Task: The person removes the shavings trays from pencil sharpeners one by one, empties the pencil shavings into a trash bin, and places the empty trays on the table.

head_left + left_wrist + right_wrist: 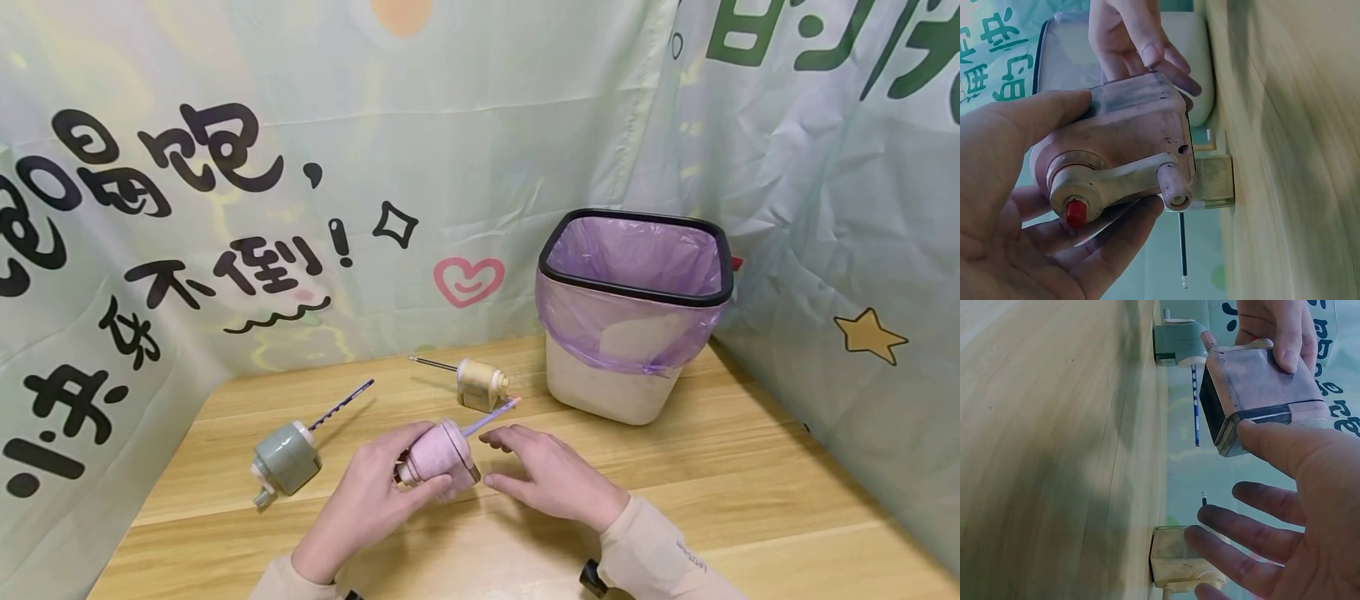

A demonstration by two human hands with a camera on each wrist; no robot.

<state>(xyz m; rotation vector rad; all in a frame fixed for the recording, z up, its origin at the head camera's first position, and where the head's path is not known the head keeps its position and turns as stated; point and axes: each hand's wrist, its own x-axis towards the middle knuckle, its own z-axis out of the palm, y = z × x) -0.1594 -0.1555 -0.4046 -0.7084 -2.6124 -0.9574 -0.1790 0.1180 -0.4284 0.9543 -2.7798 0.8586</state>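
Note:
My left hand (375, 479) grips a pink crank pencil sharpener (437, 454) from its crank side, thumb and fingers on opposite sides of the body. A purple pencil (491, 418) sticks out of its far end, pointing up and right. The left wrist view shows the crank arm (1129, 179) with a red button (1075, 214) at its hub. Beside the sharpener's pencil end is my right hand (547, 477), its fingers spread and relaxed. In the right wrist view that thumb (1272, 442) overlaps the sharpener's edge, while the other fingers (1241, 522) are apart from it.
A grey-green sharpener (287, 460) with a blue patterned pencil (341, 406) stands to the left on the wooden table (720, 500). Farther back is a yellow sharpener (478, 385) holding a dark pencil (433, 363). A white bin (600, 387) with a purple liner stands back right, near printed cloth walls.

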